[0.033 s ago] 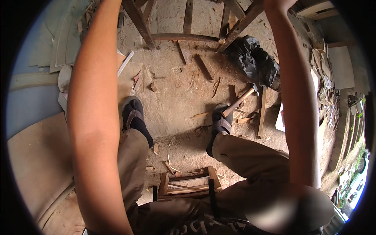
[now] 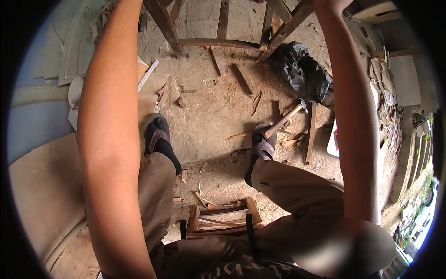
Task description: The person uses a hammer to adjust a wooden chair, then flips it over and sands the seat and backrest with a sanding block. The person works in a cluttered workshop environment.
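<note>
Wooden frame (image 2: 220, 43): stands on the floor (image 2: 200, 121) between the forearms (image 2: 111, 116), legs splayed, presumably for steadiness. Cannot tell any grasp: left hand beyond view, right hand (image 2: 331, 4) cropped at upper edge. Hammer (image 2: 284, 121): lies over right foot (image 2: 263, 147), perhaps for quick reach.

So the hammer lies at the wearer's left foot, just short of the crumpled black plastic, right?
Not quite, the foot is wrong: the head view shows the hammer lying at the wearer's right foot, just short of the crumpled black plastic.
</note>
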The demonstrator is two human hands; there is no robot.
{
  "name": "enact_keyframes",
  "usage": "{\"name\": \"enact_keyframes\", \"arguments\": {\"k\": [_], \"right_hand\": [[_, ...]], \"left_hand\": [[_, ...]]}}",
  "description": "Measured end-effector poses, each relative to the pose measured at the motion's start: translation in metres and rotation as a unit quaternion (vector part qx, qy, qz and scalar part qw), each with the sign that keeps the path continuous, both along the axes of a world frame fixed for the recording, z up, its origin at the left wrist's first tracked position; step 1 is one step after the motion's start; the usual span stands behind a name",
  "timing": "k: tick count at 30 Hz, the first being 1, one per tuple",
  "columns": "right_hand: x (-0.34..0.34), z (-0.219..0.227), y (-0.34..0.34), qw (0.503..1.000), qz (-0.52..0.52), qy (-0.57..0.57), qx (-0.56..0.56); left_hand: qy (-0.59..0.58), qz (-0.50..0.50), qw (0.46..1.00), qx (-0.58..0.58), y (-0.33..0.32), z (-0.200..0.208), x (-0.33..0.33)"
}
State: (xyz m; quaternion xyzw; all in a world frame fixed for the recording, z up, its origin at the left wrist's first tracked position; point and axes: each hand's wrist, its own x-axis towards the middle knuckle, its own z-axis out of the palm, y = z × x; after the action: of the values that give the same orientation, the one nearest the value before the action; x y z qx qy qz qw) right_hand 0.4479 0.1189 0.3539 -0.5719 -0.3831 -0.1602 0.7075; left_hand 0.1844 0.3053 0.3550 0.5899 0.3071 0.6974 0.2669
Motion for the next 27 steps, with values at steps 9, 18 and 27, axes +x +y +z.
{"name": "enact_keyframes", "arguments": {"k": [9, 18, 27], "right_hand": [[0.004, -0.007, 0.002, 1.000, -0.006, 0.024, 0.000], [-0.003, -0.008, 0.000, 0.999, -0.031, 0.008, -0.010], [0.007, -0.004, -0.001, 1.000, -0.017, -0.006, -0.012]], "left_hand": [[-0.008, -0.006, 1.000, 0.010, 0.004, -0.009, 0.002], [-0.021, 0.015, 1.000, -0.014, 0.009, -0.013, 0.002], [-0.015, 0.028, 0.999, -0.005, 0.003, -0.007, 0.009]]}}
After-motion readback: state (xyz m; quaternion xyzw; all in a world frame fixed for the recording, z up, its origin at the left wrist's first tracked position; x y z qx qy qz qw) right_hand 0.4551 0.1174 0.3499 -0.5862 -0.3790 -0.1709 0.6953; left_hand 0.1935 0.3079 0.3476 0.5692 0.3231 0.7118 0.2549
